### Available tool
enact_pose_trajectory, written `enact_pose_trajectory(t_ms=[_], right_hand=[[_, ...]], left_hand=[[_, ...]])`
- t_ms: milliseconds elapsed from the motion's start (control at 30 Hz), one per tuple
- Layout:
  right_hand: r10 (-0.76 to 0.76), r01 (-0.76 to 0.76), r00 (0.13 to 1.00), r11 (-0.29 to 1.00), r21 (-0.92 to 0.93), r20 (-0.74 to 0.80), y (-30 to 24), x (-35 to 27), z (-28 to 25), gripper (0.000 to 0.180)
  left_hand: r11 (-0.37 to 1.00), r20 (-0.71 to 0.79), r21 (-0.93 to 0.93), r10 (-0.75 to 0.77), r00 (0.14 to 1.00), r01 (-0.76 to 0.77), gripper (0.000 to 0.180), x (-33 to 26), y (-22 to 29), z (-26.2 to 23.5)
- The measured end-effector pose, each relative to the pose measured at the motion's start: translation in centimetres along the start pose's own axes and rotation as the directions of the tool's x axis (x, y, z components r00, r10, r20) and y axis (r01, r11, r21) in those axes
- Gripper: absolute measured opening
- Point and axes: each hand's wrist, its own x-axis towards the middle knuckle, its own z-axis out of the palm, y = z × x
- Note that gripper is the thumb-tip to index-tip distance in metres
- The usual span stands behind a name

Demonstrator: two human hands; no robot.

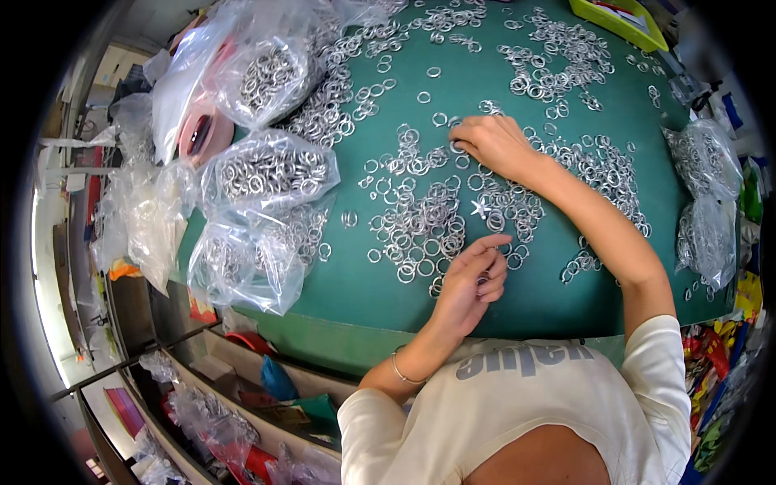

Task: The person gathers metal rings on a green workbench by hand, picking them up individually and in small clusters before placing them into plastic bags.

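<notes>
Left hand [471,279]: near side of the star [480,208], half closed, index finger stretched out to the right, the other fingers curled in; a small glint of metal [482,278] shows among them (cannot tell whether it is gripped)
Right hand [495,145]: far side of the star, palm down, thumb and fingertips drawn close together at a ring [454,148]; whether they pinch it, I cannot tell
Silver rings [420,222]: loose heap just left of the star, with more heaps right of it and on its far side
In the way: right forearm [602,206], stretched over the table to the right of the star, hiding some rings
Bags: clear plastic bags [271,168] of rings well left of the star, other filled bags [705,162] well right of it
Tray [629,31]: yellow-green, far right of the star
Table [347,279]: green top, under the star and rings
Room: open drawer [319,383] with a blue bag [277,377], below and left of the star
</notes>
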Motion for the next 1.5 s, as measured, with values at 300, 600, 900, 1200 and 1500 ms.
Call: enact_pose_trajectory(t_ms=[300,600,900,1200,1500], right_hand=[[0.164,-0.444,0.879,-0.056,0.894,0.447,-1.5,-4.2,-4.1,0.015],[0.013,-0.245,0.951,0.640,0.728,0.309,-8.1,-7.3,-1.9,0.010],[-0.095,0.067,0.984,0.981,0.184,0.150,-10.9,-6.5,1.0,0.006],[-0.050,-0.489,0.847,-0.464,0.739,0.529,-7.2,-7.4,-2.5,0.019],[-0.048,-0.003,0.984,0.957,0.289,0.171,-11.5,-8.4,-0.1,0.007]], left_hand=[[0.993,0.004,-0.108,-0.049,0.999,0.049,0.024,-1.9,-0.9,-0.6],[-0.174,0.184,0.982,0.816,0.548,-0.071,0.015,-4.5,0.8,-2.9],[-0.209,0.173,0.978,0.822,0.543,0.005,0.011,-4.5,2.9,-5.3],[0.836,-0.194,0.339,0.510,0.838,-0.430,0.013,-6.1,4.2,-6.8],[0.671,-0.290,0.647,0.656,0.697,-0.363,0.015,-6.7,3.6,-7.0]])
